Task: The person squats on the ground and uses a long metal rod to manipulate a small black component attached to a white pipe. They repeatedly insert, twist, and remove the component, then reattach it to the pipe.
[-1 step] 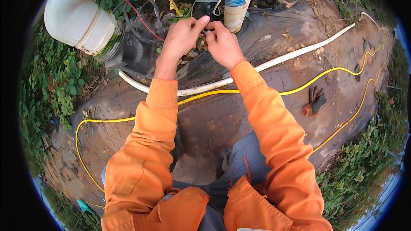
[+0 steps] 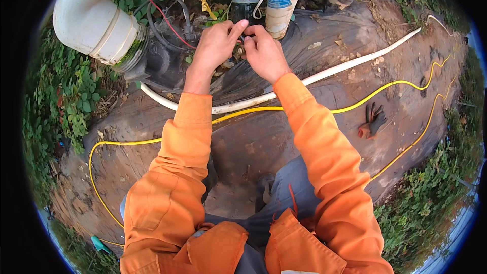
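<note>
My left hand [image 2: 214,43] and my right hand [image 2: 266,53] meet near the top, fingertips pinched close together. A thin red wire [image 2: 167,23] runs down behind my left hand, and a bit of red shows between the two hands. Both hands are closed; my left appears to hold the wire, while what my right fingers grip is mostly hidden. Just beyond them stands a dark bottle [image 2: 245,6] with a red and white label. A white pipe [image 2: 274,16] with a blue sticker rises beside my right hand.
At the upper left a large white elbow pipe [image 2: 83,23] joins a dark fitting [image 2: 152,60]. A white hose [image 2: 350,64] and a yellow hose [image 2: 373,96] cross the brown sheeting. On the right lies a dark work glove [image 2: 374,121]. Leafy plants [image 2: 63,89] border the sheet.
</note>
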Available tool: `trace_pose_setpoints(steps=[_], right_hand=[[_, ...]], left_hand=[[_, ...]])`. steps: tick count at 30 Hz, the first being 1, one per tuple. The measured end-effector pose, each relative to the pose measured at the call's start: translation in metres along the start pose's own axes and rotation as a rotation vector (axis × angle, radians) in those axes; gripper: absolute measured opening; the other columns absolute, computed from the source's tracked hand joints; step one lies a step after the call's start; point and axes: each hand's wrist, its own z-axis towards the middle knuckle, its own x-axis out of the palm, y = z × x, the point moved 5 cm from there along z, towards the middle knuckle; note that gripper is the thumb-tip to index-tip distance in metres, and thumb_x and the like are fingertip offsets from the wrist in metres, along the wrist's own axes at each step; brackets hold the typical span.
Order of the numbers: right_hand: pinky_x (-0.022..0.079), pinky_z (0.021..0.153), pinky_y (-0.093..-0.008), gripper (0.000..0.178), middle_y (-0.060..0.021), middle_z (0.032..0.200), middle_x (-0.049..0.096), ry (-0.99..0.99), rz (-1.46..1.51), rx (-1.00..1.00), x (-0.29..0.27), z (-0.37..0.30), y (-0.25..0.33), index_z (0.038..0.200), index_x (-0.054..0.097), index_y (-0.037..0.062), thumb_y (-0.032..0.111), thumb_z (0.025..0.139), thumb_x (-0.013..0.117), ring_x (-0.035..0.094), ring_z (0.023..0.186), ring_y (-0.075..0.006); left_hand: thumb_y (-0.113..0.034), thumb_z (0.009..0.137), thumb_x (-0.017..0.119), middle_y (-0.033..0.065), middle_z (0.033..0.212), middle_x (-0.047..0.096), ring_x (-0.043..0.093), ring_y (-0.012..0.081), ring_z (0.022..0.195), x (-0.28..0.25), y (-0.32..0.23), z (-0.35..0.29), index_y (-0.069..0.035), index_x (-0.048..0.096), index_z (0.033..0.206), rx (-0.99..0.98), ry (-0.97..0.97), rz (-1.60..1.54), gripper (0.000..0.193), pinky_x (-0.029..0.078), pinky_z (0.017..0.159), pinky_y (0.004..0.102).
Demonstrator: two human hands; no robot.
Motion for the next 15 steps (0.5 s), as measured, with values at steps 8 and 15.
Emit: trace_pose_setpoints(steps=[8,15], right_hand=[[0.050,0.059,-0.0303,0.033,-0.0109,0.079,0.068,0.126,0.154,0.227,-0.014,0.000,-0.019,0.103,0.059,-0.0029,0.028,0.093,0.058,0.066,0.063,-0.0164],[0.050,0.058,-0.0278,0.034,-0.0094,0.080,0.068,0.116,0.032,0.140,-0.009,-0.003,-0.021,0.098,0.061,-0.0033,0.030,0.094,0.059,0.063,0.060,-0.0144]], left_hand=[[-0.033,0.094,0.060,0.0073,0.087,0.068,0.057,0.0129,0.058,0.011,-0.005,-0.007,-0.002,0.063,0.111,0.273,-0.306,-0.256,0.035,0.047,0.057,0.0305],[-0.036,0.095,0.059,0.0031,0.083,0.067,0.057,0.0084,0.070,0.040,0.032,0.001,-0.001,0.067,0.102,-0.141,-0.138,-0.456,0.036,0.044,0.062,0.0231]])
